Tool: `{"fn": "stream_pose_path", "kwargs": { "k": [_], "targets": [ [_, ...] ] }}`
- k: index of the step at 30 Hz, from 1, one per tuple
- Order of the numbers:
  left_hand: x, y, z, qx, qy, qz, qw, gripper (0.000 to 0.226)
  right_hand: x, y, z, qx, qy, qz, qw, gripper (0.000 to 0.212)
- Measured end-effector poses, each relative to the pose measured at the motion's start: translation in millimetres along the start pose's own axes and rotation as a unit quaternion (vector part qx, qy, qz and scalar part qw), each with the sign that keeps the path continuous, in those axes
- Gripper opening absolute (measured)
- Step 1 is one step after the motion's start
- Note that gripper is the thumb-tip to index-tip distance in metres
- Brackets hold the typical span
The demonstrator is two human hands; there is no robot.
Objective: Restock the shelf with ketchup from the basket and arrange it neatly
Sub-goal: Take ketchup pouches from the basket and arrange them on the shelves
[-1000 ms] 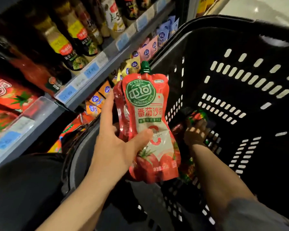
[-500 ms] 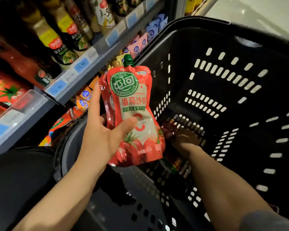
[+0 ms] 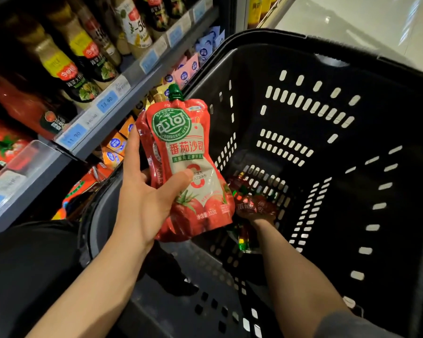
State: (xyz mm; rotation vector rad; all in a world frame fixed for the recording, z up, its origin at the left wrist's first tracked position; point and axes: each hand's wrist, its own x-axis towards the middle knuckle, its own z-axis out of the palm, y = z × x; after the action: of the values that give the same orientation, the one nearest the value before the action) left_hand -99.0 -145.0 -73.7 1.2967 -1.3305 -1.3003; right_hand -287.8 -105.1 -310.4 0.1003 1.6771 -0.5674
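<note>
Black basket (image 3: 327,69) holds ketchup pouches (image 3: 254,206), right hand (image 3: 257,217) gripping one.

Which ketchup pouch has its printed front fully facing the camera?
The front ketchup pouch in the left hand, green cap up. The pouches low in the basket by the right hand are dark.

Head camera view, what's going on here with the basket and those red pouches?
A person is restocking ketchup. The left hand holds ketchup pouches upright above the black basket, beside the shelf. The right hand is down in the basket, gripping another pouch near the bottom. None of these pouches is on the shelf yet.
</note>
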Motion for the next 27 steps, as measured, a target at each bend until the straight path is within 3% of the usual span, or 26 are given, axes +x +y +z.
{"fn": "stream_pose_path", "kwargs": {
  "k": [1, 4, 7, 11, 13, 18, 24, 27],
  "targets": [
    [1, -1, -1, 0.001, 0.000, 0.000, 1.000, 0.098, 6, 0, -2, 0.009, 0.003, 0.006, 1.000, 0.088],
    [1, -2, -1, 0.003, -0.009, 0.001, 1.000, 0.102, 26, 6, -3, 0.023, 0.016, 0.011, 1.000, 0.063],
    [2, -1, -2, 0.003, -0.011, 0.004, 1.000, 0.103, 81, 17, 3, 0.030, 0.041, 0.005, 0.999, 0.097],
    [2, -2, -2, 0.005, -0.005, 0.005, 1.000, 0.100, 46, 6, 15, 0.048, 0.001, 0.037, 0.998, 0.069],
    [2, -2, -2, 0.007, -0.003, 0.004, 1.000, 0.101, 39, 4, 13, 0.063, 0.016, 0.023, 0.998, 0.075],
    [1, -3, -5, 0.029, -0.005, 0.009, 1.000, 0.098, 12, -1, 13, 0.011, 0.051, 0.005, 0.999, 0.046],
    [3, -10, -7, 0.071, 0.011, 0.032, 0.997, 0.099, 5, -10, 9, -0.046, 0.048, -0.062, 0.996, 0.039],
    [2, -12, -6, 0.057, 0.008, 0.044, 0.997, 0.100, -1, -17, -1, -0.048, 0.028, -0.062, 0.997, 0.048]
  ]
}}
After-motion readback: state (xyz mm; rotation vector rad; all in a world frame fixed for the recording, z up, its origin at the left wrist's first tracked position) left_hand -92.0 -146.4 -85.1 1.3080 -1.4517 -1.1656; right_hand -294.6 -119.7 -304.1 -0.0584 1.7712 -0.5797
